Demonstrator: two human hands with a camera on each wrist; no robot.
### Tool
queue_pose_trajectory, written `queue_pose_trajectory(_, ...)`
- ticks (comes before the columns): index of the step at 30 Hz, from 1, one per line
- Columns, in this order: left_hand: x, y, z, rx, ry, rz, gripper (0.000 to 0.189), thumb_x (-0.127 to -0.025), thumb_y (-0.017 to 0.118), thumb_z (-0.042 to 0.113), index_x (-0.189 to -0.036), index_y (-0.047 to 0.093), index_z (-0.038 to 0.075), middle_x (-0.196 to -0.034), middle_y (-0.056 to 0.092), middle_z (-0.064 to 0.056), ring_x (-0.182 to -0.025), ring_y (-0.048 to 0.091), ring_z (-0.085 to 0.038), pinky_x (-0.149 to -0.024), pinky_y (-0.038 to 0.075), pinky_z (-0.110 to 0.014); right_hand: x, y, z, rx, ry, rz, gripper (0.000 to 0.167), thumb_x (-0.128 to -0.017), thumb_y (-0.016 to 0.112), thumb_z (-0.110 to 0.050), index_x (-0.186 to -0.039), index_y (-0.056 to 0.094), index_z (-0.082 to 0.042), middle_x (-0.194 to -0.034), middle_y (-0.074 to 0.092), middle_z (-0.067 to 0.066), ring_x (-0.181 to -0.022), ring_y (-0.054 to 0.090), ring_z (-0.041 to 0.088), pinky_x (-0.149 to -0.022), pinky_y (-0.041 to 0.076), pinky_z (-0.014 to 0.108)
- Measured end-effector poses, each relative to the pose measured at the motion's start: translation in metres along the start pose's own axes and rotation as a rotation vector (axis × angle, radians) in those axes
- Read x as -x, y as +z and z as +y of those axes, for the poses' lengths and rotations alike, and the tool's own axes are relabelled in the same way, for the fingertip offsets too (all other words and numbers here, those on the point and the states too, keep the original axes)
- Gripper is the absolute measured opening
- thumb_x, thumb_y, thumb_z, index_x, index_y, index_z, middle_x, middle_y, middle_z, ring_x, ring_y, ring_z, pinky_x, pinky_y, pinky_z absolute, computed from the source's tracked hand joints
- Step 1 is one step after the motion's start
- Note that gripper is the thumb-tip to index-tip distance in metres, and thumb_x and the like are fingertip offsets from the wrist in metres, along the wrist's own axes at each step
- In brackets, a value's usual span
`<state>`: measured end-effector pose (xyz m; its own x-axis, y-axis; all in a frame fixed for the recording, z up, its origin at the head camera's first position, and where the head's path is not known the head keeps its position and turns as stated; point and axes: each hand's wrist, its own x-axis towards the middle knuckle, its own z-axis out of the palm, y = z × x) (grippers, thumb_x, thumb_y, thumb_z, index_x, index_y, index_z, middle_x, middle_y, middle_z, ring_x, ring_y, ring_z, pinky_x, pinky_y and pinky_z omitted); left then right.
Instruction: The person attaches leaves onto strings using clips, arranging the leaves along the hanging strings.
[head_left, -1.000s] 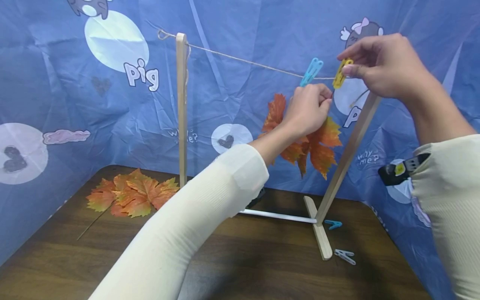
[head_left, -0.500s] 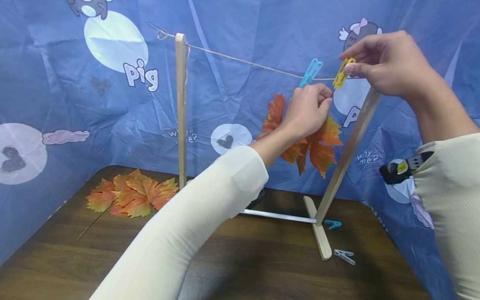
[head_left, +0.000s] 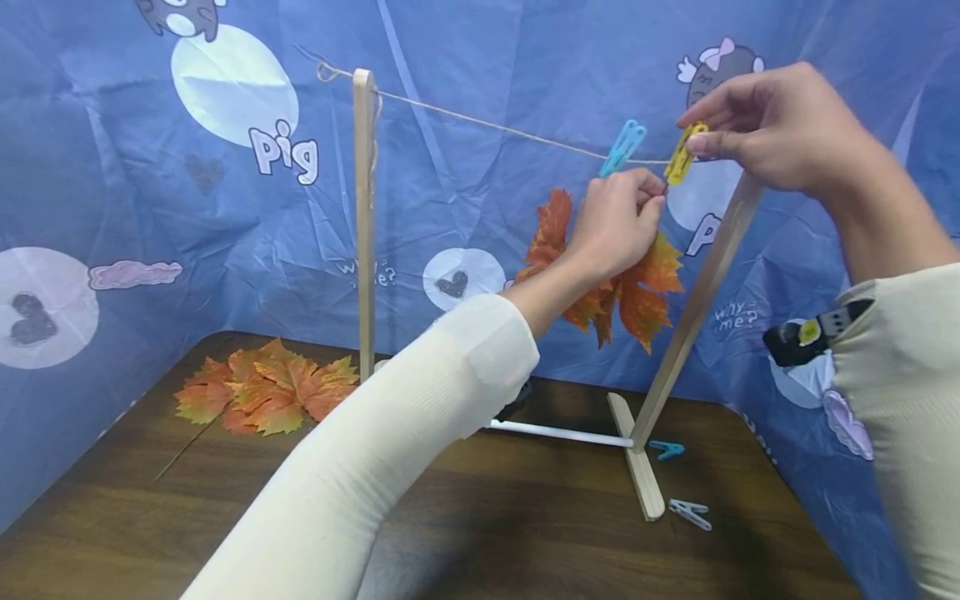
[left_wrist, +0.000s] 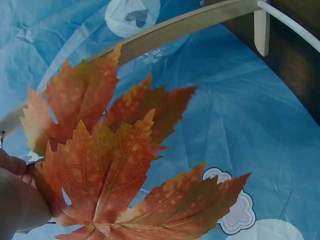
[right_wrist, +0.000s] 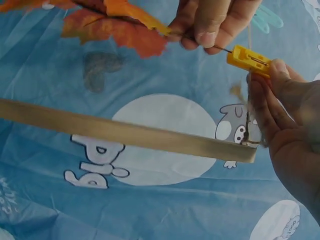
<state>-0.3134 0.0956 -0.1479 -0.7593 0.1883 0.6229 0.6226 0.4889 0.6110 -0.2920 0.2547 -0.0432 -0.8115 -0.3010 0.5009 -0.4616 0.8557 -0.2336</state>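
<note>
At the string (head_left: 487, 125), right hand (head_left: 780, 129) pinches the yellow peg (head_left: 681, 154); left hand (head_left: 615, 221) pinches the leaf (head_left: 645, 287) stem at its mouth. Blue peg (head_left: 622, 146) already clipped on. Leaf apparently not yet clipped; more leaves (head_left: 262, 387) and two pegs (head_left: 678, 479) lie on the surface (head_left: 525, 517).

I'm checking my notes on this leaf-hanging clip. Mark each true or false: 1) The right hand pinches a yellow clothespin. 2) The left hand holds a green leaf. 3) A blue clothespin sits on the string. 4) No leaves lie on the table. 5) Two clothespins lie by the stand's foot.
1) True: the right hand pinches the yellow clothespin.
2) False: the left hand holds an orange maple leaf.
3) True: the blue clothespin is clipped on the string.
4) False: a leaf pile lies on the table.
5) True: the loose clothespins lie there.
</note>
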Motion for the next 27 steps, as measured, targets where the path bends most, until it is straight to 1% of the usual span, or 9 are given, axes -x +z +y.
queue_pose_trajectory(4, 0.0008, 0.0005, 0.0008, 0.016, 0.007, 0.036, 0.02, -0.103, 0.059, 0.017, -0.113, 0.075, 0.011, -0.097, 0.075, 0.007, -0.084, 0.065, 0.0, -0.075, 0.046, -0.013, -0.0013, -0.0016, -0.0013, 0.003, -0.015, -0.007, 0.029, -0.102, 0.065, -0.018, -0.127, 0.07, -0.005, -0.087, 0.065, -0.025, -0.08, 0.06, -0.003, -0.068, 0.042, 0.015)
queue_pose_trajectory(7, 0.0012, 0.0011, 0.0023, 0.032, 0.003, 0.049, 0.02, -0.103, 0.059, 0.017, -0.112, 0.076, 0.011, -0.096, 0.075, 0.007, -0.082, 0.065, 0.0, -0.073, 0.046, -0.013, -0.0007, -0.0021, -0.0012, -0.002, -0.011, -0.007, 0.03, -0.102, 0.065, -0.019, -0.128, 0.07, -0.005, -0.088, 0.065, -0.025, -0.083, 0.06, -0.002, -0.071, 0.042, 0.016)
queue_pose_trajectory(12, 0.002, 0.0019, 0.0046, 0.066, 0.007, 0.063, 0.018, -0.104, 0.061, 0.019, -0.112, 0.075, 0.01, -0.098, 0.075, 0.005, -0.085, 0.065, 0.0, -0.074, 0.046, -0.012, 0.0006, -0.001, 0.0014, -0.006, -0.01, -0.01, 0.029, -0.102, 0.066, -0.019, -0.126, 0.071, -0.005, -0.089, 0.067, -0.022, -0.084, 0.06, 0.002, -0.07, 0.043, 0.015)
queue_pose_trajectory(14, 0.0028, 0.0023, 0.0052, 0.075, 0.002, 0.069, 0.018, -0.104, 0.061, 0.019, -0.112, 0.074, 0.01, -0.099, 0.075, 0.005, -0.086, 0.065, 0.0, -0.074, 0.046, -0.011, 0.0003, -0.0003, 0.0015, -0.009, -0.013, -0.014, 0.029, -0.101, 0.067, -0.019, -0.126, 0.071, -0.005, -0.09, 0.068, -0.02, -0.083, 0.06, 0.001, -0.069, 0.043, 0.014)
queue_pose_trajectory(17, 0.0042, 0.0032, 0.0056, 0.098, -0.015, 0.065, 0.018, -0.105, 0.06, 0.019, -0.113, 0.074, 0.009, -0.099, 0.075, 0.004, -0.084, 0.066, -0.001, -0.072, 0.047, -0.012, -0.0001, -0.0004, 0.0017, 0.004, -0.003, -0.027, 0.031, -0.102, 0.066, -0.02, -0.13, 0.07, -0.006, -0.103, 0.075, -0.004, -0.083, 0.06, -0.001, -0.068, 0.042, 0.015)
queue_pose_trajectory(19, 0.0048, 0.0038, 0.0056, 0.106, -0.024, 0.066, 0.018, -0.105, 0.06, 0.019, -0.112, 0.074, 0.009, -0.098, 0.075, 0.004, -0.083, 0.065, -0.002, -0.071, 0.047, -0.013, 0.0005, -0.001, 0.0018, 0.027, 0.014, -0.051, 0.035, -0.103, 0.064, -0.022, -0.134, 0.067, -0.008, -0.117, 0.074, 0.009, -0.086, 0.058, 0.001, -0.07, 0.041, 0.016)
queue_pose_trajectory(21, 0.0052, 0.0042, 0.0057, 0.107, -0.034, 0.069, 0.018, -0.104, 0.061, 0.019, -0.112, 0.074, 0.009, -0.096, 0.075, 0.004, -0.081, 0.065, -0.002, -0.07, 0.047, -0.013, 0.0011, -0.0016, 0.002, 0.049, 0.028, -0.078, 0.038, -0.104, 0.061, -0.025, -0.138, 0.065, -0.009, -0.129, 0.068, 0.02, -0.089, 0.057, 0.004, -0.072, 0.04, 0.018)
queue_pose_trajectory(24, 0.0052, 0.0047, 0.0061, 0.1, -0.051, 0.081, 0.017, -0.104, 0.062, 0.019, -0.11, 0.075, 0.01, -0.094, 0.075, 0.005, -0.08, 0.064, -0.001, -0.07, 0.047, -0.013, 0.0015, -0.0021, 0.0016, 0.051, 0.038, -0.111, 0.041, -0.105, 0.061, -0.028, -0.141, 0.062, -0.01, -0.132, 0.065, 0.022, -0.092, 0.057, 0.011, -0.072, 0.04, 0.02)
queue_pose_trajectory(27, 0.0056, 0.0051, 0.0069, 0.105, -0.066, 0.08, 0.017, -0.104, 0.063, 0.02, -0.11, 0.075, 0.01, -0.094, 0.074, 0.006, -0.08, 0.064, -0.001, -0.07, 0.047, -0.012, 0.0019, -0.0026, 0.0017, 0.044, 0.047, -0.125, 0.043, -0.104, 0.061, -0.029, -0.143, 0.061, -0.01, -0.132, 0.065, 0.022, -0.092, 0.058, 0.013, -0.072, 0.041, 0.02)
